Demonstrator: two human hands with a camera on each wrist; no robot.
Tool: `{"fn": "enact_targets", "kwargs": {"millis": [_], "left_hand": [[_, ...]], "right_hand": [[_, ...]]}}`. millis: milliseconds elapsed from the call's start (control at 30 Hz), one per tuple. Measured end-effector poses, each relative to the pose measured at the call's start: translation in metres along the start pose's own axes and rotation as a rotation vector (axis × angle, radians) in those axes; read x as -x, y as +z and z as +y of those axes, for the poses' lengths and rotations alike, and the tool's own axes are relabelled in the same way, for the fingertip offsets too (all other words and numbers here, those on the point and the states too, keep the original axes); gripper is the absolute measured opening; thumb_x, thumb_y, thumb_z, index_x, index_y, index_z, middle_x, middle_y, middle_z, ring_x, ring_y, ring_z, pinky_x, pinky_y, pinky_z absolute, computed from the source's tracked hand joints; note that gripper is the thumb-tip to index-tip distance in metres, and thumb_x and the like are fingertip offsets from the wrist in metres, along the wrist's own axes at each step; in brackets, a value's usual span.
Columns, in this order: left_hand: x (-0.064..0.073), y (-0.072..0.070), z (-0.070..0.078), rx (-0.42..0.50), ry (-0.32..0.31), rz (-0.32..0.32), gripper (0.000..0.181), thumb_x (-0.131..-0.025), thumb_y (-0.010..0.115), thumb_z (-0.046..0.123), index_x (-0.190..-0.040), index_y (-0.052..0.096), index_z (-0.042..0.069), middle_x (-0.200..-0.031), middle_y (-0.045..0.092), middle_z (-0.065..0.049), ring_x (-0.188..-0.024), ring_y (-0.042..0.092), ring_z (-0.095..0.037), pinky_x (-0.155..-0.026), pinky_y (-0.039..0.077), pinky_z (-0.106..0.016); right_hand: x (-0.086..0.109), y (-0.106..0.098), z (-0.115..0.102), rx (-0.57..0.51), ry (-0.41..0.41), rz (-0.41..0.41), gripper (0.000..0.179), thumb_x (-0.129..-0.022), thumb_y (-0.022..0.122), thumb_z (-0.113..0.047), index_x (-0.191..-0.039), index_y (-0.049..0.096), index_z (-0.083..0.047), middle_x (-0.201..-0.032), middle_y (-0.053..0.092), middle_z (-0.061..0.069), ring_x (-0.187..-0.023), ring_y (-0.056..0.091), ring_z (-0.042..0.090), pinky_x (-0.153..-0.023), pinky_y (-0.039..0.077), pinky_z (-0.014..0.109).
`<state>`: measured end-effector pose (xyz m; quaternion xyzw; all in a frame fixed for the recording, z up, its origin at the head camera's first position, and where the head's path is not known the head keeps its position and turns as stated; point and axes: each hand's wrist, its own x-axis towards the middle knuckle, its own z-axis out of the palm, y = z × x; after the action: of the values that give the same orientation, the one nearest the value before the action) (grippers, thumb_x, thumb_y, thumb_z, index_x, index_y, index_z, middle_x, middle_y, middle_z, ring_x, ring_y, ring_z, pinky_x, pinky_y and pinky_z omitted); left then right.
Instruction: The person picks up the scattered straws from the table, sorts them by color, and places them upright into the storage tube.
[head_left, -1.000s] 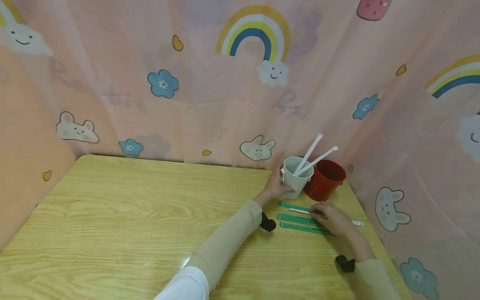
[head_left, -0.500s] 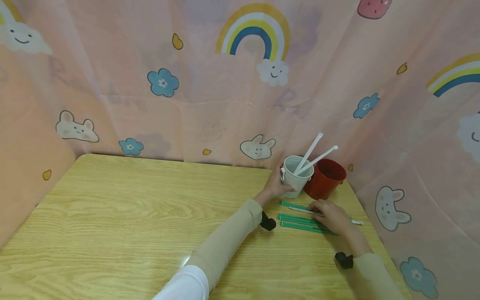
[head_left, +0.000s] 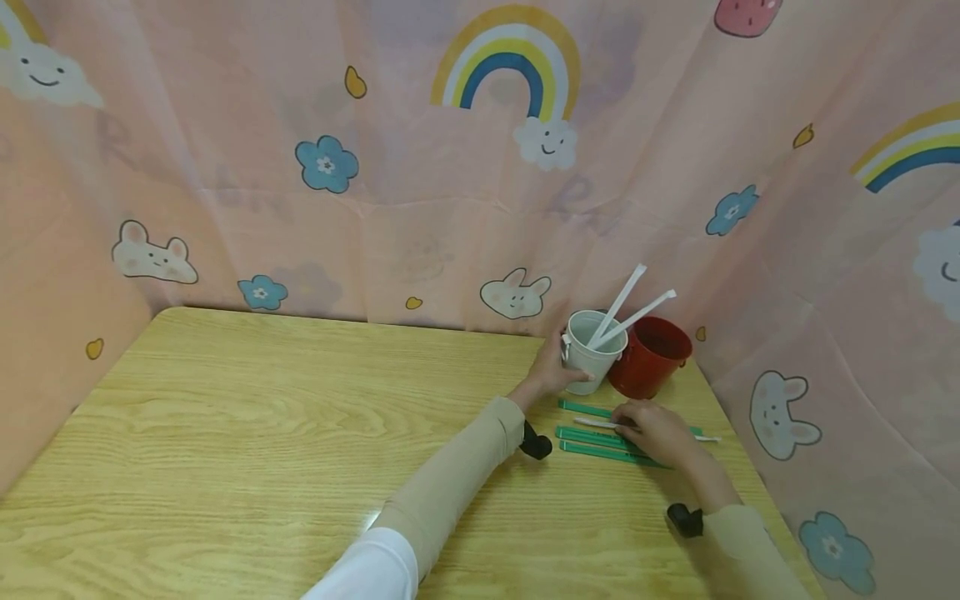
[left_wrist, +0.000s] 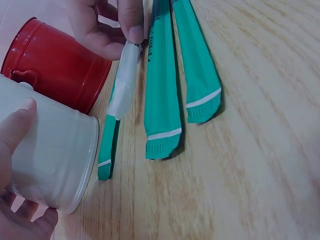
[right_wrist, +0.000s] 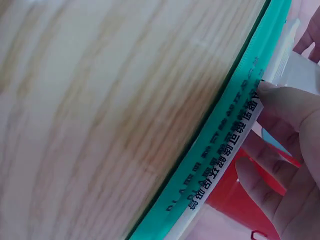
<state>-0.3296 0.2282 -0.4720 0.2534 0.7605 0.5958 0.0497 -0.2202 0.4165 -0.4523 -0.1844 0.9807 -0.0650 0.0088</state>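
Observation:
In the head view my left hand (head_left: 551, 372) holds the side of a small white bucket (head_left: 588, 364), thumb at its front. Two white paper-wrapped straws (head_left: 620, 302) lean out of that bucket. My right hand (head_left: 658, 433) pinches another white-wrapped straw (head_left: 592, 423) between thumb and fingers. Dark printed characters run along its wrapper in the right wrist view, where it overlaps a green-wrapped straw (right_wrist: 215, 145). Three green-wrapped straws lie on the table around the right hand; the left wrist view shows the ends of a middle one (left_wrist: 162, 100) and an outer one (left_wrist: 202, 85).
A red bucket (head_left: 651, 360) stands right beside the white one, near the table's back right corner. The wood-patterned table (head_left: 300, 433) meets a pink printed curtain (head_left: 420, 225) at the back and sides. Black wrist mounts (head_left: 536, 442) sit under both wrists.
My right hand has shifted slightly left and up in the head view, and the white straw in it has moved along, its right end rising. The left hand and bucket stay put.

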Motion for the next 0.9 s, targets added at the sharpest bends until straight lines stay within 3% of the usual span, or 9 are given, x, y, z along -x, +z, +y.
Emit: {"fn": "enact_targets", "kwargs": {"millis": [333,567,800,833,900], "left_hand": [[0.001,-0.001,0.002,-0.026,-0.020,0.003,0.091,-0.074,0.081,0.006,-0.146,0.025,0.004,-0.144,0.043,-0.013,-0.132,0.043,-0.027,-0.112,0.035,-0.036],[0.004,0.001,0.005,-0.029,0.004,0.009,0.092,-0.073,0.080,0.002,-0.147,0.025,0.006,-0.143,0.045,-0.014,-0.131,0.044,-0.027,-0.111,0.036,-0.037],[0.004,-0.002,0.004,0.000,0.008,-0.009,0.091,-0.075,0.080,0.003,-0.147,0.025,0.009,-0.143,0.044,-0.011,-0.132,0.043,-0.024,-0.112,0.035,-0.037],[0.001,0.000,-0.004,-0.004,0.035,-0.002,0.092,-0.075,0.081,0.009,-0.147,0.024,0.012,-0.142,0.045,-0.008,-0.131,0.044,-0.021,-0.111,0.036,-0.035],[0.000,-0.001,-0.005,0.000,0.038,0.001,0.092,-0.074,0.082,0.011,-0.147,0.025,0.014,-0.142,0.045,-0.006,-0.130,0.044,-0.019,-0.110,0.037,-0.034]], "right_hand": [[0.003,-0.005,-0.006,-0.037,-0.004,0.164,0.009,-0.088,0.066,-0.010,-0.097,0.065,-0.010,-0.092,0.065,0.002,-0.083,0.060,0.017,-0.072,0.053,0.041],[0.009,-0.015,-0.010,-0.073,-0.026,0.260,0.012,-0.088,0.065,-0.004,-0.098,0.062,-0.008,-0.087,0.061,0.000,-0.082,0.062,0.018,-0.070,0.054,0.039],[0.008,-0.027,-0.015,-0.039,-0.082,0.452,0.023,-0.081,0.070,0.003,-0.100,0.060,-0.004,-0.088,0.060,0.004,-0.079,0.060,0.018,-0.065,0.056,0.039],[0.007,-0.029,-0.016,-0.032,-0.082,0.479,0.024,-0.081,0.071,0.004,-0.101,0.059,-0.003,-0.088,0.061,0.006,-0.078,0.060,0.019,-0.065,0.056,0.040],[0.006,-0.035,-0.020,-0.031,-0.072,0.524,0.025,-0.080,0.071,0.004,-0.102,0.059,-0.001,-0.088,0.061,0.008,-0.077,0.061,0.020,-0.064,0.056,0.042]]}}
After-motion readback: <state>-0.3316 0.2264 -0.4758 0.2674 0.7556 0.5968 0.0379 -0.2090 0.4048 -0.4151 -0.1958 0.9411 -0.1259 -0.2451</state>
